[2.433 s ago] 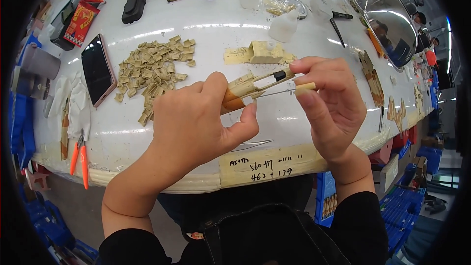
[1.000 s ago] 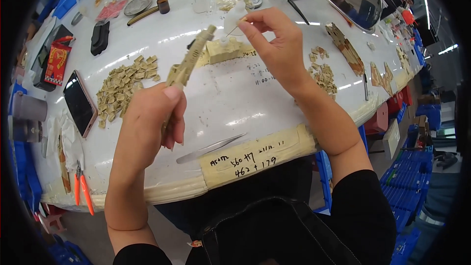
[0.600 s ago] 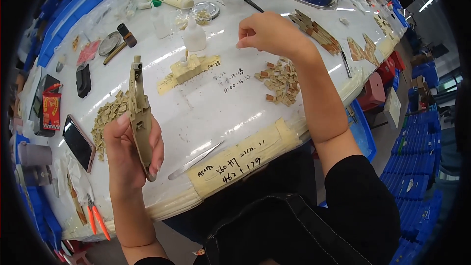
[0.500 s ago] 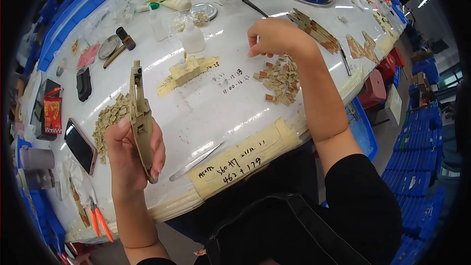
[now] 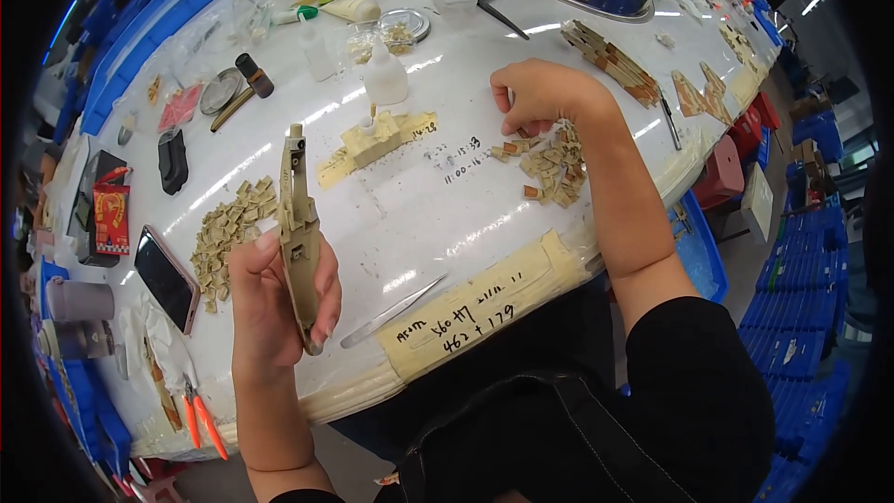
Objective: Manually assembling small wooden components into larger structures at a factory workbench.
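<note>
In my left hand (image 5: 265, 307) I hold a long, narrow tan plastic part (image 5: 298, 219), shaped like a model aircraft fuselage. It stands nearly upright, with thumb and fingers on either side of it. My right hand (image 5: 545, 93) is curled, fingertips pointing down at the upper left edge of a pile of small tan and brown pieces (image 5: 551, 172). Whatever its fingers pinch is hidden. Another pile of small tan pieces (image 5: 228, 228) lies just left of the held part. Between the hands, a tan block (image 5: 372, 138) sits on yellow tape, with a white squeeze bottle (image 5: 386, 79) behind it.
Tweezers (image 5: 391, 312) lie near the front edge, beside written-on tape (image 5: 480, 307). On the left are a phone (image 5: 166, 275), orange-handled pliers (image 5: 203, 419) and a black case (image 5: 172, 160). Camouflaged parts (image 5: 615, 65) and a thin tool (image 5: 669, 121) lie beyond my right forearm.
My right hand has lowered slightly toward the pile of small pieces. My left hand has shifted a little right, still holding the fuselage part. The whole view has also shifted slightly.
</note>
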